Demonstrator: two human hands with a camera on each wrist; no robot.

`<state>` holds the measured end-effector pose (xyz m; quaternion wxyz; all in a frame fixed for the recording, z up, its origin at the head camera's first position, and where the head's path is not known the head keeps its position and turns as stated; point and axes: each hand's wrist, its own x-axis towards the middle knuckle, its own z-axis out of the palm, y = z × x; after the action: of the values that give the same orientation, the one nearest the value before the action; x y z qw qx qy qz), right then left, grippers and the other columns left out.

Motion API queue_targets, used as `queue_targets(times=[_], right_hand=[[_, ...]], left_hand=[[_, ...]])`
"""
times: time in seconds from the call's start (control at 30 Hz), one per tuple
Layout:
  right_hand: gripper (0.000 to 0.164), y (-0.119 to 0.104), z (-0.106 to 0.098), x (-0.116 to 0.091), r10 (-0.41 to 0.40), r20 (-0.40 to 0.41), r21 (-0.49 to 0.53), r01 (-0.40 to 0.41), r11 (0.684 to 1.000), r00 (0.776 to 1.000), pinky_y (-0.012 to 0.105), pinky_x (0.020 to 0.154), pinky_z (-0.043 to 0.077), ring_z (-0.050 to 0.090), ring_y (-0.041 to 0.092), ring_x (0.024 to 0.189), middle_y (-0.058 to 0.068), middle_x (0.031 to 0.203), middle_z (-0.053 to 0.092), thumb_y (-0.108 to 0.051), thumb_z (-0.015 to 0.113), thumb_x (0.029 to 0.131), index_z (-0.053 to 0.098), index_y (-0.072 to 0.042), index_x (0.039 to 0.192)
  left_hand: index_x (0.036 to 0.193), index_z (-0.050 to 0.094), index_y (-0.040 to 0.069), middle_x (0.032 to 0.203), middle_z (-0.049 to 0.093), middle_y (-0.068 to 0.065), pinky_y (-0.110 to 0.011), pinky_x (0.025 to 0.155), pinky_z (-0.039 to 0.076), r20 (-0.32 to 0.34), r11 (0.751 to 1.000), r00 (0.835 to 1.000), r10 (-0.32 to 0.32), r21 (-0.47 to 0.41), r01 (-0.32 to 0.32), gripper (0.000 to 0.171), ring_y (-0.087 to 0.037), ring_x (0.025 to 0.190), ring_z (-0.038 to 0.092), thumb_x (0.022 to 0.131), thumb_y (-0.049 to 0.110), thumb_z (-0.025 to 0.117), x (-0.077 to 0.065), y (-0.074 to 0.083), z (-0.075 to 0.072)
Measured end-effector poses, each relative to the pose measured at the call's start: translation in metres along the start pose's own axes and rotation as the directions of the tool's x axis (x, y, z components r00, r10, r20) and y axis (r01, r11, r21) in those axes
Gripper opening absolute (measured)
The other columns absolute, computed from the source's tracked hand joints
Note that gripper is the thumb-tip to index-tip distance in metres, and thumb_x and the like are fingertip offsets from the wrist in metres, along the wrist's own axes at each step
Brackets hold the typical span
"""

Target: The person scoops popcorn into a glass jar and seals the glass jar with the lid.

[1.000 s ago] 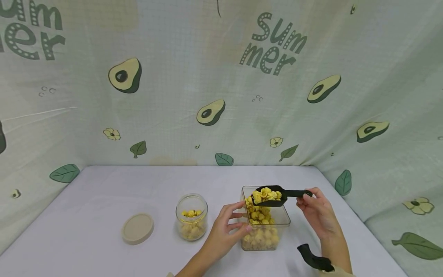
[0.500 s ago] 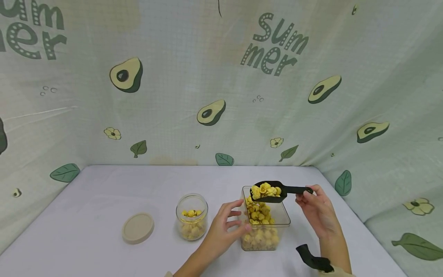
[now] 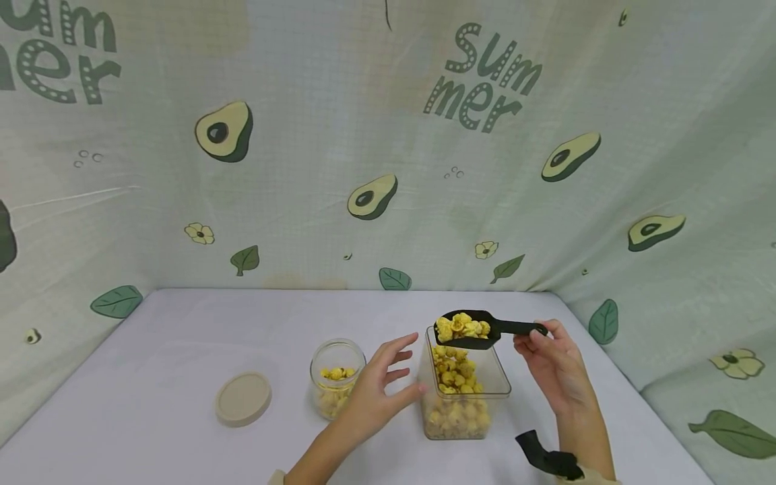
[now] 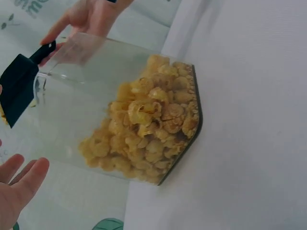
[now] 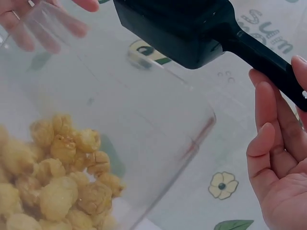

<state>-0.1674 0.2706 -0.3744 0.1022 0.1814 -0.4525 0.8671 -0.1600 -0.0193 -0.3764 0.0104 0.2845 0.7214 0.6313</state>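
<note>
My right hand (image 3: 554, 364) pinches the end of a black scoop's handle. The scoop (image 3: 497, 335), heaped with yellow popcorn (image 3: 462, 326), hangs over the far part of a clear square container (image 3: 494, 377). More popcorn (image 4: 148, 120) fills the lower part of that container, piled higher on one side. My left hand (image 3: 380, 387) is off the container's left side, fingers spread and holding nothing. Just left of it stands a round glass jar (image 3: 321, 350) with some popcorn inside, its right edge partly hidden by the hand.
A round beige lid (image 3: 243, 399) lies on the white table (image 3: 182, 350), left of the jar. Behind the table hangs a pale cloth (image 3: 291, 135) printed with avocados and leaves. A black strap (image 3: 548, 458) is on the right wrist.
My left hand has let go of the container and moved left toward the jar. The loaded scoop has risen slightly and shifted a little left in my right hand.
</note>
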Motion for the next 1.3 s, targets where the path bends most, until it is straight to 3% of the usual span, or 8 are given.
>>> queue_targets(times=[0.23, 0.47, 0.63, 1.07, 1.17, 1.3], right_hand=[[0.026, 0.0, 0.009, 0.001, -0.021, 0.033, 0.03, 0.02, 0.999, 0.999, 0.024, 0.077, 0.054, 0.067, 0.019, 0.084, 0.009, 0.091, 0.068, 0.009, 0.033, 0.095, 0.055, -0.006, 0.098], [0.027, 0.001, 0.018, 0.002, -0.019, 0.07, 0.046, 0.016, 0.999, 0.997, 0.024, 0.078, 0.055, 0.067, 0.02, 0.086, 0.01, 0.093, 0.067, 0.011, 0.033, 0.094, 0.054, -0.005, 0.099], [0.027, 0.002, 0.024, 0.003, -0.009, 0.07, 0.048, 0.006, 0.999, 0.997, 0.024, 0.078, 0.055, 0.067, 0.019, 0.086, 0.009, 0.094, 0.066, 0.011, 0.033, 0.094, 0.055, -0.005, 0.099], [0.028, 0.007, 0.037, 0.005, 0.0, 0.071, 0.07, -0.005, 0.998, 0.997, 0.024, 0.079, 0.055, 0.067, 0.019, 0.087, 0.009, 0.095, 0.066, 0.013, 0.033, 0.094, 0.054, -0.005, 0.1], [0.027, 0.007, 0.039, 0.005, 0.007, 0.056, 0.058, -0.01, 0.998, 0.998, 0.024, 0.08, 0.055, 0.067, 0.019, 0.087, 0.009, 0.095, 0.066, 0.012, 0.034, 0.094, 0.053, -0.006, 0.1], [0.026, 0.006, 0.043, 0.004, 0.013, 0.033, 0.048, -0.014, 0.999, 0.999, 0.024, 0.08, 0.055, 0.066, 0.018, 0.086, 0.008, 0.095, 0.065, 0.012, 0.035, 0.093, 0.053, -0.006, 0.1]], left_hand=[[0.138, 0.04, 0.025, 0.142, 0.041, 0.0, -0.035, 0.101, 0.044, -0.013, 0.999, 1.0, -0.008, 0.052, 0.008, 0.062, -0.024, 0.126, 0.045, 0.084, 0.02, 0.069, -0.002, 0.013, -0.018], [0.141, 0.037, 0.024, 0.144, 0.039, -0.002, -0.039, 0.102, 0.043, -0.018, 0.992, 0.999, 0.046, 0.122, -0.043, 0.065, -0.025, 0.128, 0.043, 0.084, 0.02, 0.069, -0.003, 0.02, -0.038], [0.141, 0.036, 0.027, 0.145, 0.038, 0.001, -0.038, 0.103, 0.042, -0.027, 0.986, 0.999, 0.044, 0.162, -0.039, 0.066, -0.023, 0.13, 0.042, 0.084, 0.022, 0.07, -0.004, 0.023, -0.052], [0.145, 0.026, 0.032, 0.149, 0.027, 0.0, -0.047, 0.105, 0.039, 0.014, 0.967, 0.998, 0.057, 0.249, -0.058, 0.082, -0.028, 0.133, 0.036, 0.079, 0.023, 0.074, -0.01, 0.029, -0.099], [0.146, 0.024, 0.031, 0.149, 0.027, -0.001, -0.049, 0.103, 0.04, 0.032, 0.959, 0.999, 0.039, 0.28, -0.046, 0.085, -0.029, 0.132, 0.036, 0.079, 0.025, 0.075, -0.012, 0.028, -0.106], [0.144, 0.023, 0.039, 0.148, 0.027, 0.006, -0.052, 0.103, 0.037, 0.033, 0.961, 0.997, -0.071, 0.27, 0.06, 0.088, -0.026, 0.133, 0.035, 0.076, 0.025, 0.077, -0.016, 0.028, -0.113]])
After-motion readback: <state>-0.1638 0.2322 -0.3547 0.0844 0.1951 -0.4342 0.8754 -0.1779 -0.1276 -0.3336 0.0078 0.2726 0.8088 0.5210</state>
